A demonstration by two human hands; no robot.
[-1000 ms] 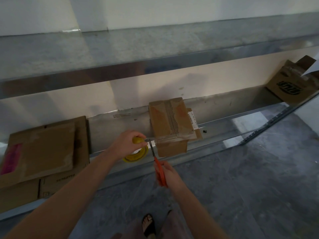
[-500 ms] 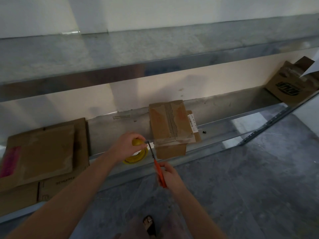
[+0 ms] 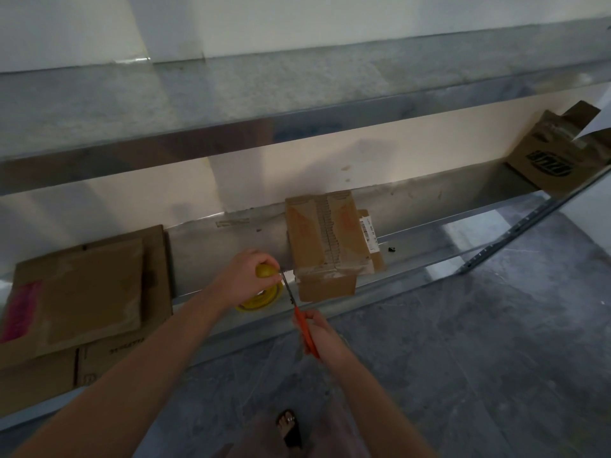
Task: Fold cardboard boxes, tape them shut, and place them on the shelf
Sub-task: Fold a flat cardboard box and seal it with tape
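- At the far left of the shelf (image 3: 224,246), a stack of flattened cardboard (image 3: 86,292) lies flat, not yet folded into boxes.
- The left hand (image 3: 246,271) curls round the top of the yellow tape roll (image 3: 264,297), which stands on edge on the shelf just left of the box. It looks to be holding the tape taut for the cut.
- The scissors (image 3: 302,325) point up and away from the person, with the blade tips in the narrow gap between roll and box. Whether the blades have closed on the tape cannot be told.
- The right hand (image 3: 322,335) grips the orange handles, fingers wrapped round them.
- The box (image 3: 325,239) stands folded on the shelf, with tape along its top seam and down over the front face.
- To cut well, the left hand should keep tension on the strand, and the blades should meet it squarely, close to the box. That leaves a short tail to press flat.
- The risk is slack tape, which would fold onto itself or stick to the blades.
- At the far right, a printed box (image 3: 558,153) leans tilted on the shelf, well apart from the work.
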